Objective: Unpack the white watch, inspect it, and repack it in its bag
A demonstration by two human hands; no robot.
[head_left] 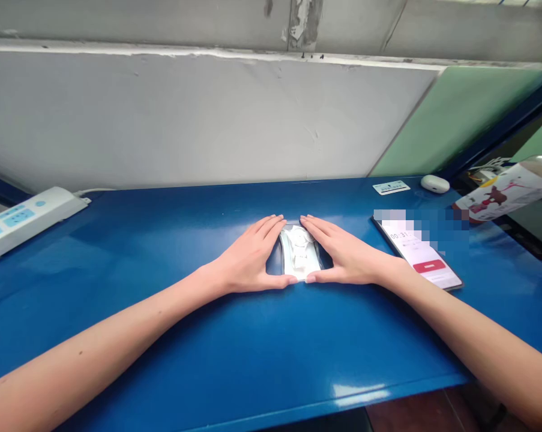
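Observation:
A small flat packet (pixel 301 249) lies on the blue table, with white, folded-looking contents under what seems a clear cover. What exactly it is I cannot make out. My left hand (pixel 257 255) rests at its left side, fingers stretched toward the far corner and thumb at the near edge. On the other side my right hand (pixel 338 249) mirrors it, fingers at the far right corner and thumb at the near edge. Both hands are open, thumbs spread away from the fingers, framing the packet. Whether the fingertips press on it is hard to tell.
A phone (pixel 417 252) with a lit timer lies right of my right hand. Behind it are a white card (pixel 391 187) and a white earbud case (pixel 435 184). A labelled bottle (pixel 509 189) leans at the right edge. A power strip (pixel 32 219) sits at left.

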